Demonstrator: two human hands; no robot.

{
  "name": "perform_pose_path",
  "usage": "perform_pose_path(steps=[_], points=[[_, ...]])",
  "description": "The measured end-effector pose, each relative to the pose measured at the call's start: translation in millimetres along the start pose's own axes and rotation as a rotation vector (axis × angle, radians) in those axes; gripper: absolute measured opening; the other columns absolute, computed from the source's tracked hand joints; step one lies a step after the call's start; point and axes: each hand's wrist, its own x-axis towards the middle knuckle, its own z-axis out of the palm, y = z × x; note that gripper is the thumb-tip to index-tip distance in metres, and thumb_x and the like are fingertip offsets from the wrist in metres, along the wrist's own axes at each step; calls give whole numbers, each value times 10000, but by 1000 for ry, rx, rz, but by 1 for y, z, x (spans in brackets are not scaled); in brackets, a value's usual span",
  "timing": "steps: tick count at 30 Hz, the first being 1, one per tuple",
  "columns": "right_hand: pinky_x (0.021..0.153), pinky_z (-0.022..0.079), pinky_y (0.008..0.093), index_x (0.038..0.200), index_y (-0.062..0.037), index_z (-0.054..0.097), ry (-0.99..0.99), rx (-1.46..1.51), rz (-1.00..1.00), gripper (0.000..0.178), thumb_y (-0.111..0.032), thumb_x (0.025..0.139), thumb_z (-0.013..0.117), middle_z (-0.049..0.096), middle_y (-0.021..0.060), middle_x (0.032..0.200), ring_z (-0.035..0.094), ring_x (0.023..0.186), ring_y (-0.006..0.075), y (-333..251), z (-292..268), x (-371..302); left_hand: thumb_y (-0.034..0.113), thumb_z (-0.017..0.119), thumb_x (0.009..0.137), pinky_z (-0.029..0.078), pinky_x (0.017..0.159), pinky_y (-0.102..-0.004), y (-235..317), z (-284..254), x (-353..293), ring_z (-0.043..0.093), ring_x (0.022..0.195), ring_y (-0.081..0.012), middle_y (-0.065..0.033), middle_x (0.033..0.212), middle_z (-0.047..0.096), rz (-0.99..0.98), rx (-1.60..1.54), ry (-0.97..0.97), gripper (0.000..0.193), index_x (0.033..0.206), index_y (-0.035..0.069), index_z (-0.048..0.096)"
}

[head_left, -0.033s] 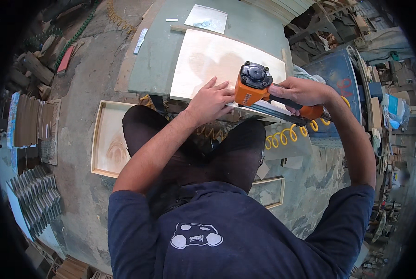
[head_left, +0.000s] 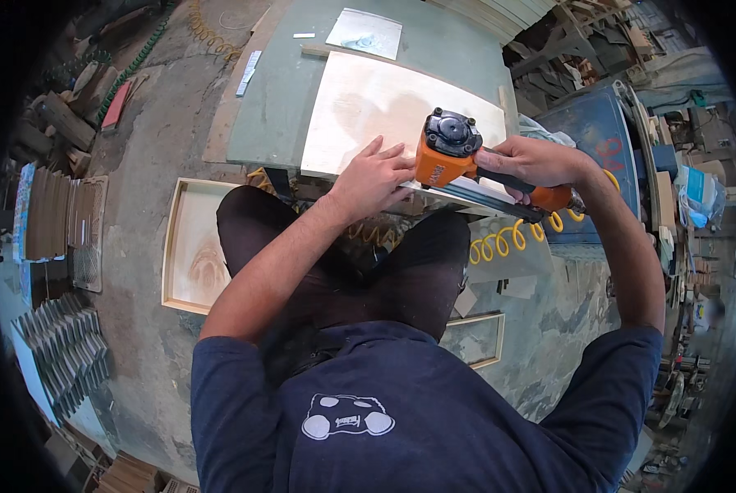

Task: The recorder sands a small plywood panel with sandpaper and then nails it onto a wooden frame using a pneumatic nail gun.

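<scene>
My right hand (head_left: 534,162) is wrapped round the dark handle of an orange and black nail gun (head_left: 438,164). The gun's nose, hidden beneath its body, is over the near edge of a pale wooden panel (head_left: 368,99). This panel lies on a green-grey worktable (head_left: 273,123). Just left of the gun, my left hand (head_left: 370,181) rests on the panel's near edge, its fingers spread. The gun's lower rail reaches to the right, below my right hand.
A coiled yellow air hose (head_left: 499,243) hangs below the gun. A shallow wooden tray (head_left: 170,246) stands on the floor left of my knees; a wooden frame (head_left: 500,338) lies right. A blue cabinet (head_left: 586,144) is beyond my right arm. Stacked boards (head_left: 51,214) stand far left.
</scene>
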Motion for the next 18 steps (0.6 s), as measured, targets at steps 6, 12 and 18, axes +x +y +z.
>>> perform_pose_path(steps=[6, 12, 18], points=[[490, 451, 246, 976, 25, 638, 6, -14, 4, 679, -583, 976, 336, 569, 4, 568, 554, 507, 81, 2, 1, 2, 281, 665, 846, 294, 1129, -499, 1, -1, -2, 478, 1285, -230, 11, 1262, 580, 7, 24, -15, 392, 1217, 178, 590], [468, 452, 249, 1007, 37, 632, 1, -15, 5, 700, -601, 966, 346, 552, 4, 535, 553, 479, 89, 4, -2, 4, 284, 656, 854, 299, 1125, -498, 0, -1, 3, 477, 1285, -222, -1, 1218, 600, 8, 20, -15, 318, 1147, 163, 630], [435, 479, 262, 876, 31, 636, 72, 29, -30, 689, -607, 955, 389, 534, 8, 517, 551, 435, 104, -4, -1, 4, 240, 684, 821, 326, 1104, -507, -1, -3, 0, 545, 1175, -194, -30, 1190, 599, 2, -12, 42, 285, 1096, 177, 649]])
